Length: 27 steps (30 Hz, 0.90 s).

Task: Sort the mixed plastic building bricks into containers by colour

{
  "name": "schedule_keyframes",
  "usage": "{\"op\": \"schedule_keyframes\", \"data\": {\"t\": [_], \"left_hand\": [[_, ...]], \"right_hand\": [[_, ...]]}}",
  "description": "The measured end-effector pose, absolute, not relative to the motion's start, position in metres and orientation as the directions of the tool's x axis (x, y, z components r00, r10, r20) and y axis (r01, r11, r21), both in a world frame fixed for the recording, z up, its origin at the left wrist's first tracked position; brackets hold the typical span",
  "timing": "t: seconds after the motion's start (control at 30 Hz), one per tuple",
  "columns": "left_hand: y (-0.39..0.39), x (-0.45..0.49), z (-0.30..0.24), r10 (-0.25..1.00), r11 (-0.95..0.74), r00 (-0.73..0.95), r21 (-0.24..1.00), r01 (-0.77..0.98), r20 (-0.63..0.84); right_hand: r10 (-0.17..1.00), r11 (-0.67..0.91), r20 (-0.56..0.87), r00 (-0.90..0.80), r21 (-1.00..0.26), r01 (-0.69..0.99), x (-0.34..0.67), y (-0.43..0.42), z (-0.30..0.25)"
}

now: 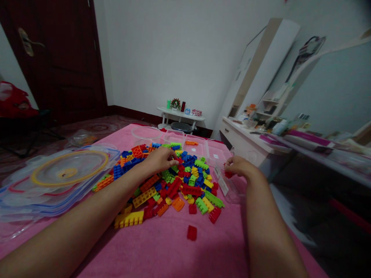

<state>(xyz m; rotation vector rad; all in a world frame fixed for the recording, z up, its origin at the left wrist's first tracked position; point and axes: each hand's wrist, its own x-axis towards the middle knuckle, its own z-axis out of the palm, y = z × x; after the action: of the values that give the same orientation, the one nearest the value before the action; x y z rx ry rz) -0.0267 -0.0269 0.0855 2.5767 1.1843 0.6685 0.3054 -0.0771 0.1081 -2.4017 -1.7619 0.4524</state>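
Note:
A heap of red, blue, green, yellow and orange toy building blocks (174, 187) covers the middle of the pink cloth (156, 247). My left hand (162, 159) reaches over the heap's far side with its fingers bent together. Red blocks lie right beside those fingertips, and whatever is between them cannot be made out. At the right edge of the heap, my right hand (240, 166) is closed on a red building block (228, 174), held above a clear plastic box (236, 197) with a white label. One red block (191, 233) lies apart near the front.
Clear boxes stand along the far edge; one box (193, 148) holds an orange piece (191, 143). Stacked plastic lids (69, 170) fill the left side. Beyond are a small white table (181, 114), a cluttered dresser (246, 143) and a dark door (55, 58).

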Motion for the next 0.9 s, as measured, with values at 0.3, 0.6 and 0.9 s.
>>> {"op": "schedule_keyframes", "data": {"t": [0.3,0.6,0.9], "left_hand": [[-0.027,-0.024,0.085,0.75,-0.661,0.579,0.404,0.632,0.32],[-0.03,-0.018,0.086,0.758,-0.533,0.565,0.807,0.253,0.324],[-0.035,-0.013,0.089,0.777,-0.412,0.57,0.9,0.142,0.265]], "right_hand": [[0.962,-0.211,0.115,0.249,-0.271,0.939,0.278,-0.083,0.134],[0.907,0.42,0.266,-0.327,-0.642,0.641,0.174,-0.088,0.126],[0.913,0.251,0.402,-0.073,-0.412,0.876,0.188,-0.094,0.15]]}}
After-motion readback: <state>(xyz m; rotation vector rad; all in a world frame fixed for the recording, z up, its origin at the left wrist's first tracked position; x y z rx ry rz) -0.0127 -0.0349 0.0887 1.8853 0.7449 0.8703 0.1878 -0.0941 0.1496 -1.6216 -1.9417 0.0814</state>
